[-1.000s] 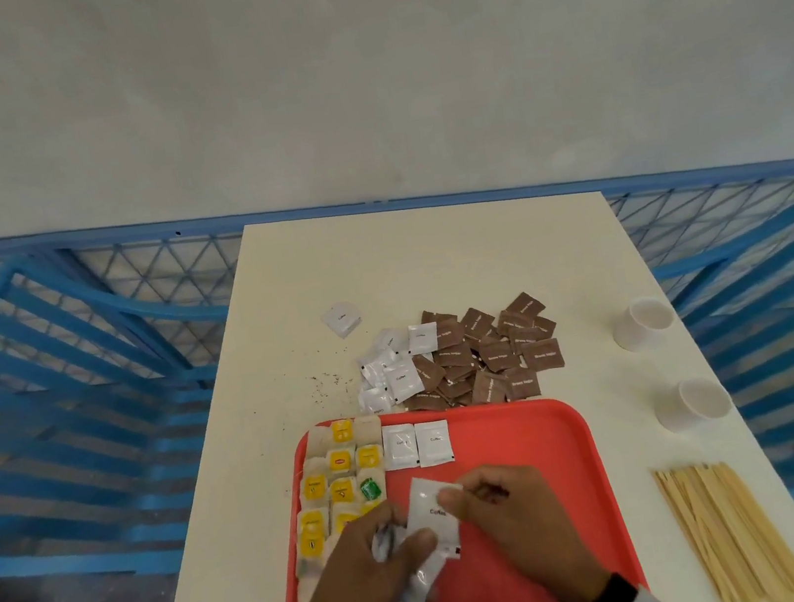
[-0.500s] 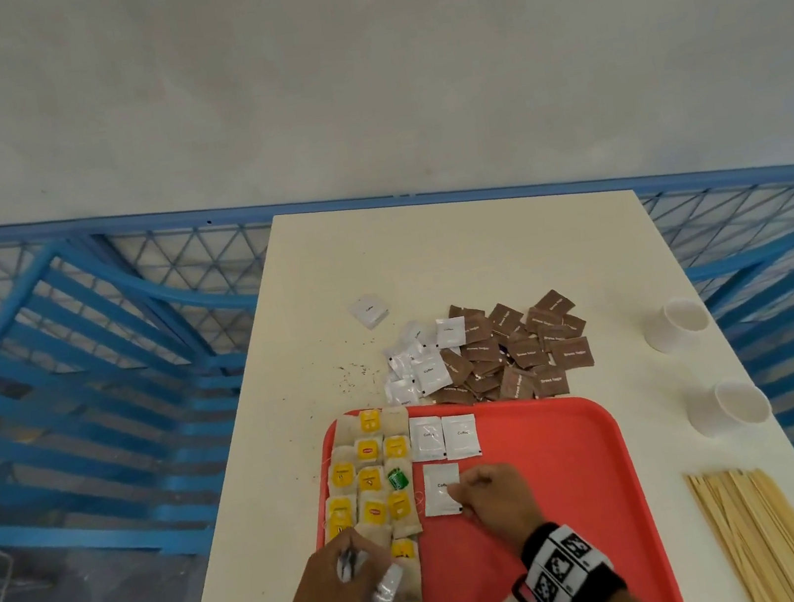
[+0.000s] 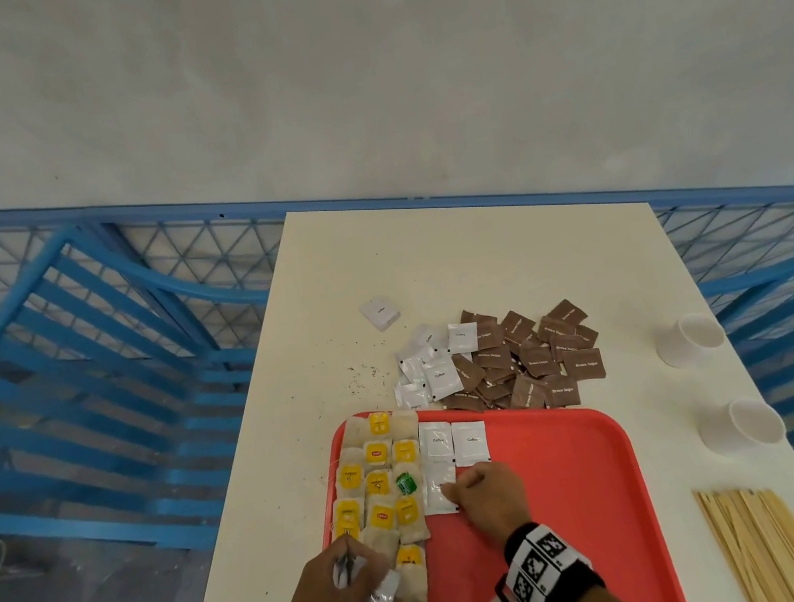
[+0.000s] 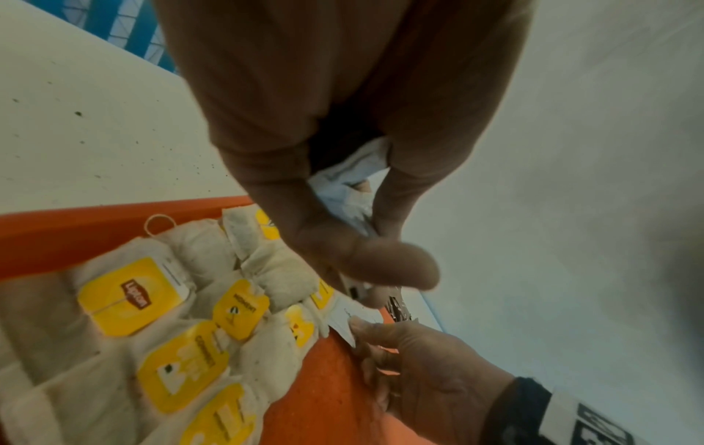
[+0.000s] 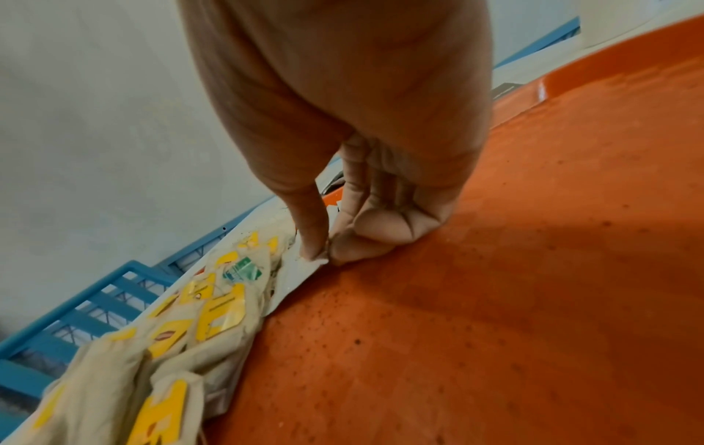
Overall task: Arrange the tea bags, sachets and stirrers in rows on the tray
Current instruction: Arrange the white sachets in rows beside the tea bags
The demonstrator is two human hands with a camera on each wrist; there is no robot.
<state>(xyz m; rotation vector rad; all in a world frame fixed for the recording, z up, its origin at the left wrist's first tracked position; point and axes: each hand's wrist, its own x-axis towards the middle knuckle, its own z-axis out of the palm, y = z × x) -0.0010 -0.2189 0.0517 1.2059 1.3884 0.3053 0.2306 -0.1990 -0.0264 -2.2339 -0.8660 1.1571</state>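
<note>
A red tray (image 3: 578,475) lies at the near edge of the table. Tea bags with yellow tags (image 3: 377,486) fill its left side in rows. Two white coffee sachets (image 3: 454,442) lie side by side at its far edge. My right hand (image 3: 458,489) pinches the corner of a third white sachet (image 3: 438,489) that lies flat below them; the pinch (image 5: 324,256) shows in the right wrist view. My left hand (image 3: 346,584) hovers over the near tea bags and grips a small bunch of white sachets (image 4: 343,192).
Loose white sachets (image 3: 426,369) and brown sugar sachets (image 3: 529,358) are piled beyond the tray; one white sachet (image 3: 380,311) lies apart. Two white paper cups (image 3: 692,337) stand at the right. Wooden stirrers (image 3: 767,549) lie at the near right. Blue railing surrounds the table.
My right hand took a white sachet from the bunch in my left hand and carried it forward onto the tray, below the two sachets. My left hand drew back over the tea bags.
</note>
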